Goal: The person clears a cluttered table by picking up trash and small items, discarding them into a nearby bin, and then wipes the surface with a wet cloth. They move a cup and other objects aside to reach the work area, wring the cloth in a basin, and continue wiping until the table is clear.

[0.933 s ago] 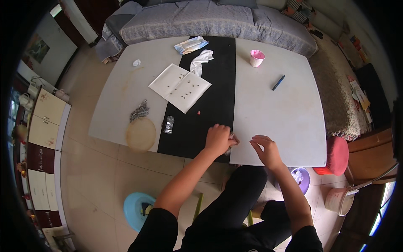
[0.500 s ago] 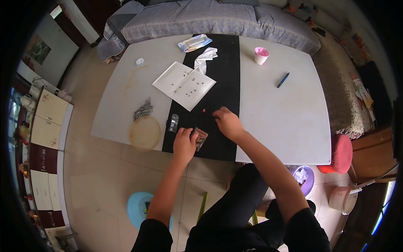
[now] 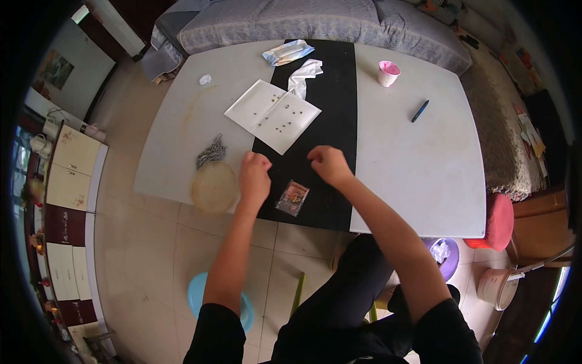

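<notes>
My left hand (image 3: 254, 179) is closed over the left edge of the table's black strip (image 3: 332, 209); whatever its curled fingers hold is hidden. To its right my right hand (image 3: 331, 165) hovers above the strip, thumb and fingers pinched together, with nothing I can make out between them. Between my wrists lies a small clear packet (image 3: 293, 198) with reddish-brown contents, touched by neither hand. Beyond both hands an opened white folded sheet (image 3: 244, 108) carries several tiny dark bits (image 3: 282, 126).
Left of my left hand sit a heap of silvery chain-like strands (image 3: 212, 150) and a round translucent disc (image 3: 213, 189). Farther off are a white tissue (image 3: 302, 77), a wipes pack (image 3: 288, 53), a pink-and-white cup (image 3: 388, 74) and a dark blue pen (image 3: 420, 111). A blue basin (image 3: 195, 294) stands below.
My left hand has left the reddish-brown packet and moved up and left, where a small clear packet lay; that one no longer shows. The tiny red thing near my right hand is gone from sight.
</notes>
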`<state>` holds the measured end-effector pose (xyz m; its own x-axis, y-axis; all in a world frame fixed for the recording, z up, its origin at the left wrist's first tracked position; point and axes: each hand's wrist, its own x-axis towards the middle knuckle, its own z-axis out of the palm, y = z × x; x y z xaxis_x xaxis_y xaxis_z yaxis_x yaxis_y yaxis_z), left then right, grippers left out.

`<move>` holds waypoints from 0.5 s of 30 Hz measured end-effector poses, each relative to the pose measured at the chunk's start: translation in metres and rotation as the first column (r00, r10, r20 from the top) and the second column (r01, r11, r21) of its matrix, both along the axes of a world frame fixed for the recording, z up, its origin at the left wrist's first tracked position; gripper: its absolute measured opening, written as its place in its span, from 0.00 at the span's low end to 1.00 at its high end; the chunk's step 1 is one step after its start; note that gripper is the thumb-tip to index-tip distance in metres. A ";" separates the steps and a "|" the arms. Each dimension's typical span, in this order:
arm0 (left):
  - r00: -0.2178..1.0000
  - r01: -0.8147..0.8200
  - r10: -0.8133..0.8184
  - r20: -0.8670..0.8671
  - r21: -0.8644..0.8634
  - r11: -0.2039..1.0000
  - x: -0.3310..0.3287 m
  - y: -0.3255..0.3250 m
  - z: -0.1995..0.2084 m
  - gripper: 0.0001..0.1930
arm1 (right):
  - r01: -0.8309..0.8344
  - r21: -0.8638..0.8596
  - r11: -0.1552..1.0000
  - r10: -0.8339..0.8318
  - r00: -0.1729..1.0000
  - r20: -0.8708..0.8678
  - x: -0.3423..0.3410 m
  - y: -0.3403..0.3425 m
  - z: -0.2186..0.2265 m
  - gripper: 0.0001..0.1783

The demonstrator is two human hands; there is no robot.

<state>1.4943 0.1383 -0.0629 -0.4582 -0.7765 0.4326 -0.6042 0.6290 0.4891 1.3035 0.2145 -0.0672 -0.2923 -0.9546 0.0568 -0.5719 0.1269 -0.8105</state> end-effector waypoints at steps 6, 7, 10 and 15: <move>0.965 -0.087 0.181 -0.193 0.413 0.907 0.061 -0.028 0.004 0.11 | -0.092 0.336 0.937 -0.250 0.493 0.833 -0.039 0.052 0.024 0.11; 0.979 -0.101 0.161 -0.123 0.392 0.914 0.061 -0.023 0.005 0.12 | -0.113 0.343 0.932 -0.246 0.499 0.831 -0.041 0.060 0.024 0.12; 0.999 0.034 -0.041 0.033 0.186 0.982 0.050 0.000 -0.003 0.27 | -0.058 0.264 0.963 -0.173 0.617 0.768 -0.038 0.081 0.020 0.11; 0.983 -0.044 0.122 -0.134 0.476 0.878 0.031 0.007 -0.003 0.25 | 0.006 0.251 0.968 -0.237 0.351 0.906 -0.037 0.124 0.040 0.10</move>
